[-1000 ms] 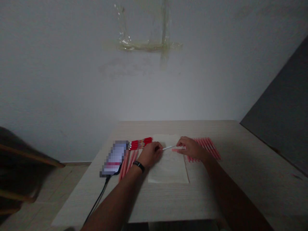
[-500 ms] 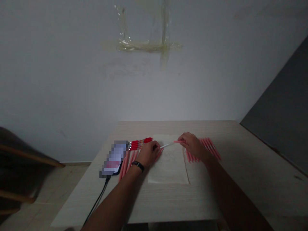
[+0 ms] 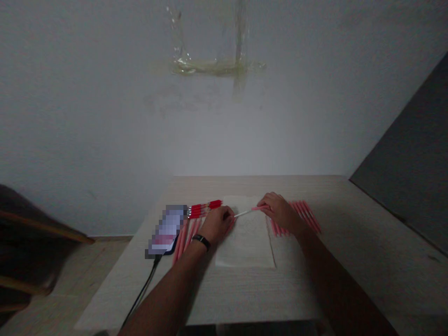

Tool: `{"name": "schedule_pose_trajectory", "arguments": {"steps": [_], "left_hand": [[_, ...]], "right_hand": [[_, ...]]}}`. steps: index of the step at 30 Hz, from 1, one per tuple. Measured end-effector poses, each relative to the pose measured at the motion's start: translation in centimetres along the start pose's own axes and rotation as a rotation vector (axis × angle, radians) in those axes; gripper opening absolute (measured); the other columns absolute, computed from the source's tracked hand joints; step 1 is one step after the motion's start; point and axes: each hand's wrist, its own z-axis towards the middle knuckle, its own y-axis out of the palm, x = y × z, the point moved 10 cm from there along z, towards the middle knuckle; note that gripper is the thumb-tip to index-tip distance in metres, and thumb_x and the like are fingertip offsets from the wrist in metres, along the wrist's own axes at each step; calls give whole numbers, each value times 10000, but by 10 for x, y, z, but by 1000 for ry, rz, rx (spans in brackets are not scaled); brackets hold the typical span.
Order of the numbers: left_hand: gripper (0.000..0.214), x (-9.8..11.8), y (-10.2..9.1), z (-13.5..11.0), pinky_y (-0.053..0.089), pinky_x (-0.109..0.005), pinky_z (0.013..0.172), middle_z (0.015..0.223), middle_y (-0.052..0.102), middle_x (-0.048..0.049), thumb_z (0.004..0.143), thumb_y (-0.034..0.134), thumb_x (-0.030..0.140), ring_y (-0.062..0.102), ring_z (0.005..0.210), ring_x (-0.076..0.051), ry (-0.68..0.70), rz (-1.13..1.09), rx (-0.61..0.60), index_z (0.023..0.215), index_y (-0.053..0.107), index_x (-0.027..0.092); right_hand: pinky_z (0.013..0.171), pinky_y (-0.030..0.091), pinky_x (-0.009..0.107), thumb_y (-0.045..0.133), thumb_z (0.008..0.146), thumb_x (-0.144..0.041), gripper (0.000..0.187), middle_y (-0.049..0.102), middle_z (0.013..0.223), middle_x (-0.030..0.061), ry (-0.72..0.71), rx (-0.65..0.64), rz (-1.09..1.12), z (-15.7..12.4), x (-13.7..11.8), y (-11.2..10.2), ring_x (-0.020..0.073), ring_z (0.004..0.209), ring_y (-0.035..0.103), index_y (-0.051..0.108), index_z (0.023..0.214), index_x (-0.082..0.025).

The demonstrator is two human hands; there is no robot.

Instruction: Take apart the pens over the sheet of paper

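thin stick [image 3: 245,213]: white, pink toward its right end
loose tubes [image 3: 301,217]: pink
banded tubes [image 3: 205,209]: bright red
paper sheet [image 3: 245,247]: off-white
worktop [image 3: 245,294]: pale, fine wood grain
wristband [image 3: 201,241]: black

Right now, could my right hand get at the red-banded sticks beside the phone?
Probably not directly: the right hand shares a thin white stick with the left hand, which sits in the way of the red-banded sticks.
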Motion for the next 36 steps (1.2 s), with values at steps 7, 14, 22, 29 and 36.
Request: {"name": "schedule_pose_trajectory", "arguments": {"steps": [7,14,22,29,36], "left_hand": [[103,0,1,1,406,-272,658,812,706,-61,836,603,164,618,741,-181,-9,-11,0,837,706,160],[153,13,8,0,410,-252,657,797,691,-38,821,571,116,595,724,-160,120,-159,15,893,700,155],[242,25,-17,-3,440,-245,664,847,678,-31,843,663,289,608,731,-151,125,-299,154,1052,658,166],[442,15,-6,-2,481,-286,737,999,696,-77,904,605,398,639,838,-180,81,-263,99,1281,559,171],[227,-6,9,-3,437,-299,686,874,682,-88,880,617,359,606,760,-193,-15,44,21,921,674,143]], "right_hand": [[842,404,342,653,935,-229,51,671,954,56,-29,-12,19,-1,-5,2,212,941,569,672,954,-185],[830,438,321,632,950,-230,51,657,938,46,-44,-85,172,2,-43,27,195,927,588,665,964,-194],[817,477,303,602,968,-262,102,668,956,32,66,-79,383,1,-49,37,171,883,615,669,1026,-213],[831,500,300,606,947,-290,118,696,955,29,158,-5,595,2,-37,42,165,898,646,647,1011,-200],[811,509,293,622,910,-299,117,689,909,26,216,104,614,2,-18,35,159,858,647,635,952,-191]]}}
